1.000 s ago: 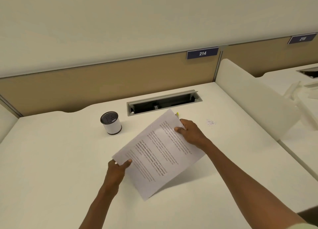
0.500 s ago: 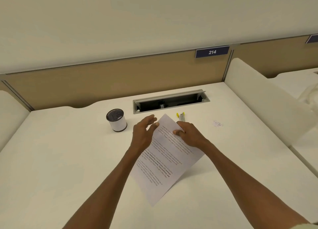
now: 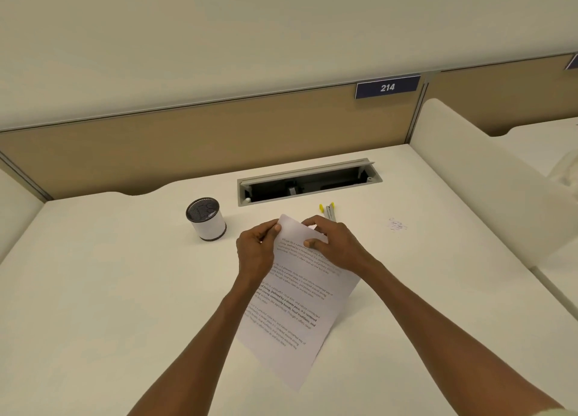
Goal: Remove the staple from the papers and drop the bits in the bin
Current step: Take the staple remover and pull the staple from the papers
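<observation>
The printed papers (image 3: 294,303) are lifted at an angle above the white desk (image 3: 109,290), their far corner raised. My left hand (image 3: 255,253) pinches the far left edge near that corner. My right hand (image 3: 336,245) grips the far right edge, thumb on top of the sheet. The staple itself is too small to make out. A small round bin (image 3: 206,218), white with a dark mesh top, stands on the desk left of my hands. A yellow-tipped tool (image 3: 328,210) lies just beyond my right hand.
An open cable tray (image 3: 309,182) is sunk into the desk at the back. A small heap of staple bits (image 3: 397,225) lies to the right. A beige partition with the sign 214 closes the back, and a white divider (image 3: 488,178) stands on the right.
My left hand left the papers' near corner, reached forward and now pinches the far corner. My right hand kept its hold. The papers' far corner has curled upward.
</observation>
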